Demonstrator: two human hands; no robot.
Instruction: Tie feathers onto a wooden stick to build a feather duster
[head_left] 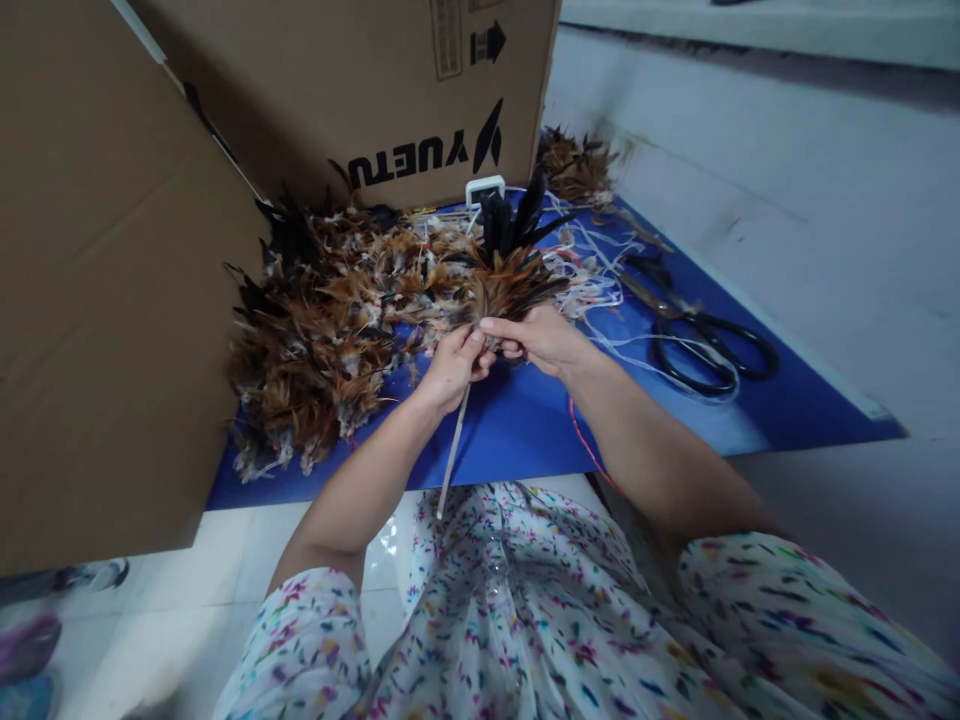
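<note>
A feather duster (517, 270) with brown feathers and a black feather top is held between my two hands over the blue table (525, 440). Its thin stick (453, 455) runs down toward my lap. My left hand (454, 370) is closed around the stick just under the feathers. With thumb and fingers pinched, my right hand (544, 340) grips the base of the feathers, and the fingertips of both hands meet there. Bundles of brown feathers (315, 330) are heaped to the left of my hands. White string (592, 285) lies tangled beyond my right hand.
Black-handled scissors (697, 345) lie on the right side of the table. A large cardboard box (345, 90) stands behind, and its flap (112, 300) walls off the left. A small white-framed device (484, 190) leans near the box. More feathers (574, 165) sit in the back corner. Red string (589, 445) hangs over the front edge.
</note>
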